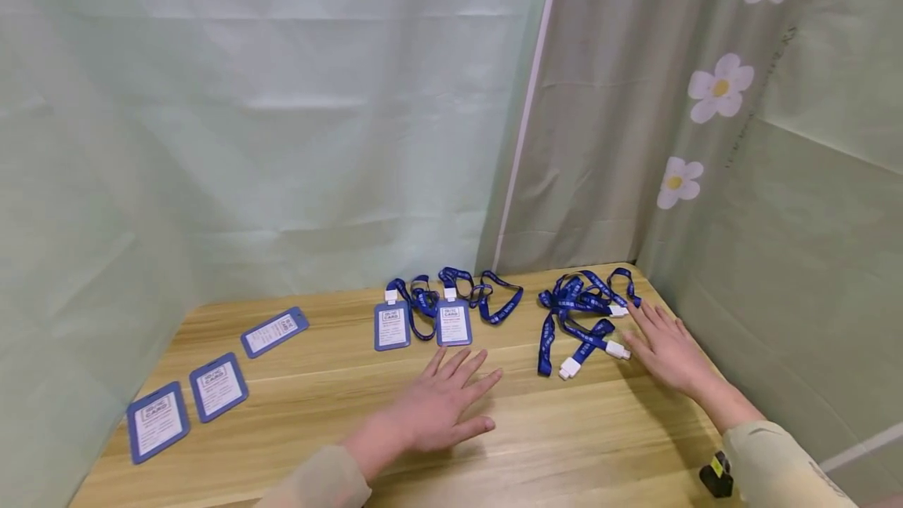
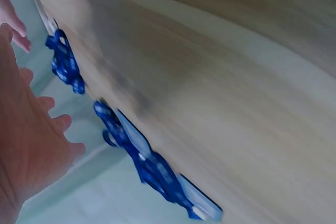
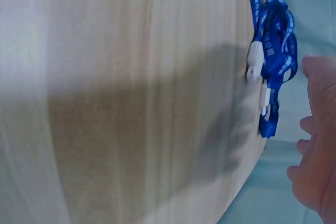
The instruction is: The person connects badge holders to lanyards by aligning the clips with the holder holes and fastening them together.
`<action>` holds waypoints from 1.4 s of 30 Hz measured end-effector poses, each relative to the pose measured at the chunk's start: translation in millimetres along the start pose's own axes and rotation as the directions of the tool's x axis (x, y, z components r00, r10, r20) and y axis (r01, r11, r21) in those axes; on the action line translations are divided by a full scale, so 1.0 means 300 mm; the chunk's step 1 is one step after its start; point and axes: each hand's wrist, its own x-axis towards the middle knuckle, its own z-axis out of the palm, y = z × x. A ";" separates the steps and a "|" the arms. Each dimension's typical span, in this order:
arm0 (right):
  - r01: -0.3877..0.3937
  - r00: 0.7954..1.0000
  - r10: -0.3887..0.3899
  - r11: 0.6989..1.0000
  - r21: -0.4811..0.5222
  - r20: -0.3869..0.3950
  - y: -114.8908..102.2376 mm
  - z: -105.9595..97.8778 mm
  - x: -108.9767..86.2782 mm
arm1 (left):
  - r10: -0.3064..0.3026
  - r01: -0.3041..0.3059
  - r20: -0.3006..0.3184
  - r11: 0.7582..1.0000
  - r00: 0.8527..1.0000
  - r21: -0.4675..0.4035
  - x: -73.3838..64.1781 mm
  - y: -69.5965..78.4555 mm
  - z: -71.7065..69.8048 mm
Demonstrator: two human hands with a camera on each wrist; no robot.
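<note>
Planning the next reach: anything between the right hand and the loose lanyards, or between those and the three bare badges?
Nothing visible blocks the right hand from the loose lanyards. Between those and the bare badges, two badges with attached lanyards lie near the back, the left hand just in front.

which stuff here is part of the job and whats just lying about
Seems part of the job:
loose blue lanyards, near the right hand
two card holders with attached lanyards, near the left hand
three card holders without lanyards

Probably not:
small black object with a yellow mark
flowered curtain, only backdrop
</note>
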 end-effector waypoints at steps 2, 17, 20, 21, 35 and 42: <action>-0.002 1.000 0.002 1.000 -0.008 0.002 0.012 0.015 0.000 | 0.019 -0.019 0.006 1.000 1.000 -0.002 0.019 0.025 0.001; -0.014 0.999 0.014 1.000 -0.008 0.033 0.041 0.079 -0.018 | 0.124 -0.125 0.052 0.992 0.991 0.003 0.182 0.218 0.047; -0.010 1.000 0.010 1.000 -0.008 0.027 0.045 0.087 -0.014 | 0.116 -0.116 0.064 0.993 0.991 -0.002 0.212 0.243 0.047; -0.010 1.000 0.010 1.000 -0.008 0.026 0.046 0.090 -0.013 | 0.112 -0.112 0.066 0.994 0.992 -0.004 0.222 0.251 0.047; -0.030 0.999 0.030 1.000 -0.001 0.017 0.030 0.096 -0.003 | 0.080 -0.083 0.089 0.996 0.993 0.036 0.340 0.318 0.069; -0.052 0.999 0.052 0.998 0.034 -0.007 0.036 0.116 0.011 | 0.062 -0.068 0.100 0.996 0.993 0.055 0.351 0.322 0.073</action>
